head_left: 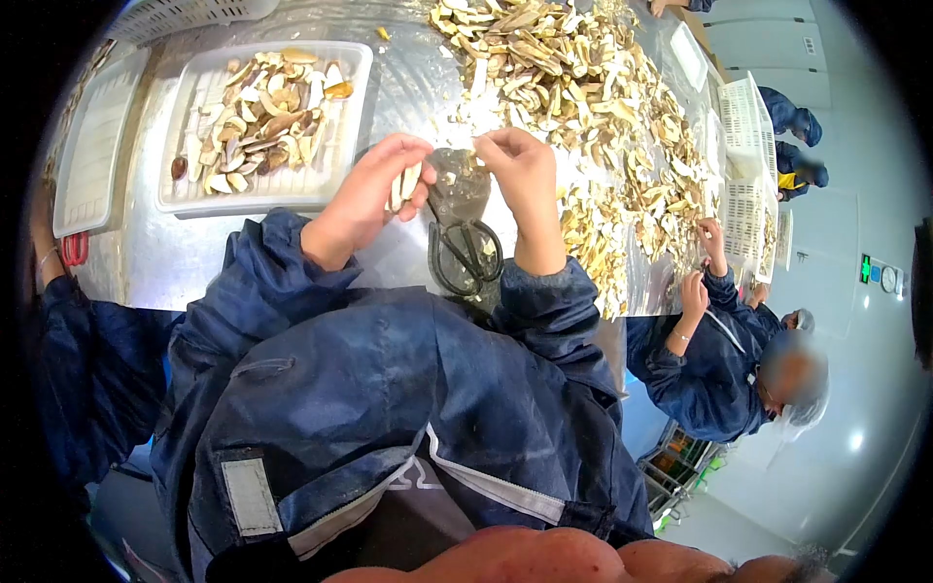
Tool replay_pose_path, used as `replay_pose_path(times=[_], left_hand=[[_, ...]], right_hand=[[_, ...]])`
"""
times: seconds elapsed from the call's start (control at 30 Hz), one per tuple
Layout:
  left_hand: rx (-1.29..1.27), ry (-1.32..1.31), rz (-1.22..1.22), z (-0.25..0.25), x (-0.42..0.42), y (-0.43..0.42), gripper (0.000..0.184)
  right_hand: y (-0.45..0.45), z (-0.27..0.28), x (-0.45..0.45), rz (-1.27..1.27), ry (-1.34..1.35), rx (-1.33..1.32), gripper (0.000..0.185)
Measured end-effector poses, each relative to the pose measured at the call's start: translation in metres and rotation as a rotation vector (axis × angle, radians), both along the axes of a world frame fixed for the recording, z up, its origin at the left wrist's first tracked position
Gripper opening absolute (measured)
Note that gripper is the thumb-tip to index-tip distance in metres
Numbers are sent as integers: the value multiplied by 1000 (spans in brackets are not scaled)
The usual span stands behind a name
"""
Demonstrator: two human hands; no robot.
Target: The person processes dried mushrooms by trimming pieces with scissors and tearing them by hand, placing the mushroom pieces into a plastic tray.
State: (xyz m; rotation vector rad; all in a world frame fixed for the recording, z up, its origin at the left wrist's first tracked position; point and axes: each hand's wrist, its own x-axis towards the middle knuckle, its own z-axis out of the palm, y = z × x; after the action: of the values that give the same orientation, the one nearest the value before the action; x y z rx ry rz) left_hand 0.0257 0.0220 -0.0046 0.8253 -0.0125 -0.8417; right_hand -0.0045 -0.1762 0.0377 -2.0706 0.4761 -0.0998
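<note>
- My left hand [374,189] curled around mushroom slices [406,185], bundling them securely.
- My right hand [522,185] had fingertips together; contents, I couldn't tell.
- Scissors [466,257] lay by the tabletop's [394,260] near edge, handles conveniently towards me.

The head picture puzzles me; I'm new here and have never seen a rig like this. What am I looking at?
There is no robot here. A person wears one camera on their head, looking forward and down past their dark jacket to their bare hands. The left hand holds a few pale slices. The right hand is raised beside it, fingertips together; whether they pinch anything is unclear. Black-handled scissors lie between the wrists. On the metal table are a pale tray of what look like mushroom slices, left, and a large loose heap, right.
</note>
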Motion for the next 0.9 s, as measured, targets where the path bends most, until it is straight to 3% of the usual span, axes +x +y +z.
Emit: replay_pose_path(times=[0.07, 0.1, 0.2, 0.3, 0.43, 0.67, 0.7, 0.8, 0.9], left_hand=[[-27, 117, 35, 15, -3, -3, 25], [-42, 169, 52, 20, -3, -5, 27], [-76, 146, 18, 15, 1, 0, 28], [-133, 24, -3, -6, 6, 2, 26], [-125, 40, 5, -2, 6, 3, 24], [-31, 9, 53, 0, 1, -2, 25], [-9, 5, 58, 3, 1, -2, 28], [27, -32, 79, 13, -2, -6, 29], [23, -41, 46, 21, -5, -6, 26]], right_hand=[[12, 18, 0, 133, -52, 332, 18], [17, 26, 4, 214, -15, 278, 18], [-3, -6, 40, 147, -172, -375, 25], [-14, -30, 68, 21, -215, -760, 32], [-12, -38, 74, -18, -133, -875, 26], [-19, -19, 29, 48, -110, -468, 16], [-14, -6, 20, 25, -89, -338, 14], [-4, 4, 1, 105, -57, 440, 12], [12, 0, -13, 208, -1, 581, 14]])
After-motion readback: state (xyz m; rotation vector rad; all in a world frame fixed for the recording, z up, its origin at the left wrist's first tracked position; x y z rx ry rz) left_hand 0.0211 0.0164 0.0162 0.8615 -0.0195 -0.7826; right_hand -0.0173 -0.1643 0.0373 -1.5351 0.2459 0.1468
